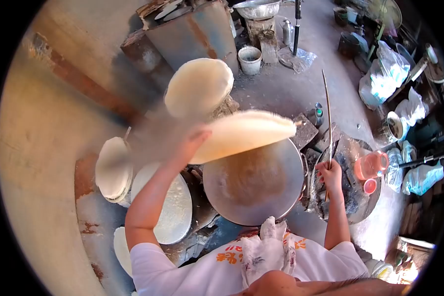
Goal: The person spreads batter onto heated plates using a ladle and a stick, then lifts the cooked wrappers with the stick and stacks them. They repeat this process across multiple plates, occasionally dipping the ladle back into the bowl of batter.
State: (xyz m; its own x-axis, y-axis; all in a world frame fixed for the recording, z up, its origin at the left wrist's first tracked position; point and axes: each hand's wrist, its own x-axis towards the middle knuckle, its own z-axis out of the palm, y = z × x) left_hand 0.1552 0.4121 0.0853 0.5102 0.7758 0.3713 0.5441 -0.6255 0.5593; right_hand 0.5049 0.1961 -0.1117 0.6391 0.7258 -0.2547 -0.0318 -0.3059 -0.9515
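My left hand [198,140], partly smeared by motion, grips the left end of a large thin pale flatbread [246,130]. The sheet is raised at a tilt above the far part of a round metal griddle [254,182], whose surface shows a brown stain. To the right of the griddle, my right hand [329,172] is closed around a long thin stick [327,108] that points up and away. Beyond the raised sheet stands a pile of round flatbreads [199,86]. Another pile [113,170] is at the left.
A round pale-coated plate [175,212] lies left of the griddle. On the right are a pink jug [371,165] and a small pink cup [370,186]. Farther off are a white bucket [250,60], a metal basin [257,9] and plastic bags [386,74].
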